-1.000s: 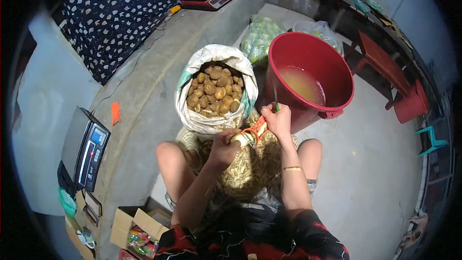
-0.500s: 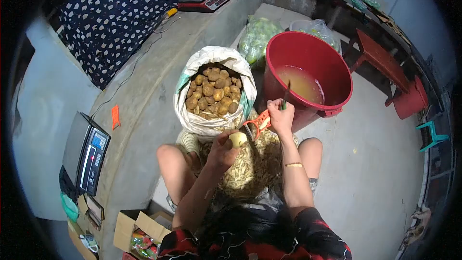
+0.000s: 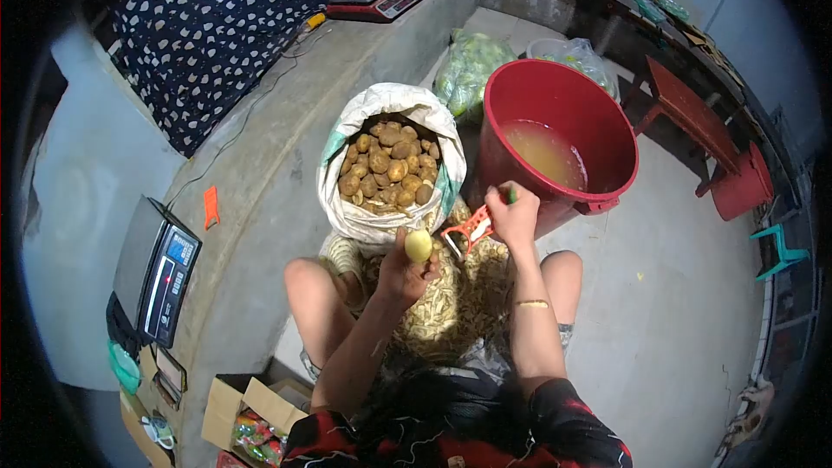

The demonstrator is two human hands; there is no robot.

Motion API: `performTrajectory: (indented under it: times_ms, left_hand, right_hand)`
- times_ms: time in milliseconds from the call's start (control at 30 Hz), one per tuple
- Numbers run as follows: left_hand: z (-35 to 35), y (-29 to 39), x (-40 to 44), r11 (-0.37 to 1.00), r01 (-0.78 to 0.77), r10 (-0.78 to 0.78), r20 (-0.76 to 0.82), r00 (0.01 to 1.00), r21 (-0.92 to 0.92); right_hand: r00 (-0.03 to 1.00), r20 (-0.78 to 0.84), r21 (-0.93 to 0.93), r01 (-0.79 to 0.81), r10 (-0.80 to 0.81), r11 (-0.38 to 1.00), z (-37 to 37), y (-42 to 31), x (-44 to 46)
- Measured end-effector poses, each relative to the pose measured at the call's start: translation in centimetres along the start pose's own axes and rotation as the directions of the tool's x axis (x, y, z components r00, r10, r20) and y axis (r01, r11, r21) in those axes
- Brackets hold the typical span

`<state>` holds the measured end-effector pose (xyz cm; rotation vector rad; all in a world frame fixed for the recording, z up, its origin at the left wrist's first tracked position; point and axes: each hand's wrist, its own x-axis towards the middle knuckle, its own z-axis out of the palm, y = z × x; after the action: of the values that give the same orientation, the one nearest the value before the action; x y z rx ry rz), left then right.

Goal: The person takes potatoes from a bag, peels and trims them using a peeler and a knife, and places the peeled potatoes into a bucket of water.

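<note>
My left hand (image 3: 404,273) holds a peeled, pale yellow potato (image 3: 419,246) upright between its fingers. To the right of it, my right hand (image 3: 514,215) grips an orange peeler (image 3: 469,231), whose blade end points toward the potato without touching it. A green handle (image 3: 512,196) also shows in the right hand. Beneath both hands lies a large heap of peelings (image 3: 431,321) between the knees. Unpeeled brown potatoes fill an open white sack (image 3: 390,97) just beyond the left hand.
A red tub (image 3: 562,78) with cloudy liquid stands at the right of the sack, beside a green-filled plastic bag (image 3: 472,74). On the left ledge are a scale (image 3: 165,282) and an orange object (image 3: 211,207). A cardboard box (image 3: 260,403) sits at lower left.
My left hand has turned the potato upright. The peeler has come away from the potato, and my right hand has moved slightly right.
</note>
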<state>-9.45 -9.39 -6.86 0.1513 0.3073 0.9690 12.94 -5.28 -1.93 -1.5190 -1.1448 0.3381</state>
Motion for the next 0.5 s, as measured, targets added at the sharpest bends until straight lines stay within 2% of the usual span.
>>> performTrajectory:
  times_ms: [33,67,100,133,200,267,300,333,400,433,500]
  left_hand:
    - [-0.7,0.2,0.3,0.999,0.032,-0.032,0.012,0.999,-0.001]
    - [-1.4,0.3,0.5,0.998,0.066,-0.066,0.020,0.998,-0.002]
    - [-1.3,0.4,0.3,0.998,0.065,-0.065,0.017,0.998,0.001]
    - [-1.1,0.6,0.2,0.996,0.080,-0.081,-0.023,0.996,-0.030]
    - [-0.9,0.5,0.2,0.994,0.092,-0.096,-0.060,0.994,-0.063]
    - [-1.1,0.1,-0.1,0.995,0.027,-0.041,-0.155,0.987,-0.093]
    - [-0.7,0.5,-0.2,0.999,0.024,-0.020,-0.100,0.995,0.038]
    - [-0.8,0.5,-0.5,0.999,0.021,-0.017,-0.104,0.994,0.036]
    - [-0.9,0.9,-0.6,0.996,-0.050,0.057,-0.085,0.995,0.079]
    - [-1.8,1.2,-0.5,1.000,-0.022,0.022,0.008,1.000,0.018]
    - [-2.9,1.4,-0.1,0.999,-0.038,0.039,-0.041,0.998,0.014]
  right_hand:
    - [0.990,0.113,-0.253,0.111,-0.084,0.961,-0.2,0.0,-0.3]
    - [0.961,0.241,-0.474,0.236,-0.133,0.848,-0.3,0.0,-0.7]
    - [0.931,0.355,-0.511,0.273,-0.090,0.815,0.0,-0.5,-1.2]
    - [0.880,0.452,-0.512,0.393,-0.150,0.763,0.6,-0.2,-2.1]
    - [0.762,0.579,-0.383,0.569,-0.290,0.728,2.2,-0.3,-4.4]
    - [0.662,0.646,-0.389,0.713,-0.379,0.583,3.6,-0.5,-6.3]
    - [0.714,0.697,-0.512,0.562,-0.069,0.649,3.4,-2.9,-5.9]
    - [0.785,0.619,-0.613,0.475,0.011,0.632,3.4,-1.7,-5.0]
    - [0.886,0.457,-0.639,0.265,0.079,0.722,2.9,0.3,-3.0]
    - [0.904,0.424,-0.636,0.257,0.051,0.728,2.2,0.3,-2.6]
    - [0.878,0.479,-0.606,0.326,0.006,0.725,1.8,-0.7,-3.0]
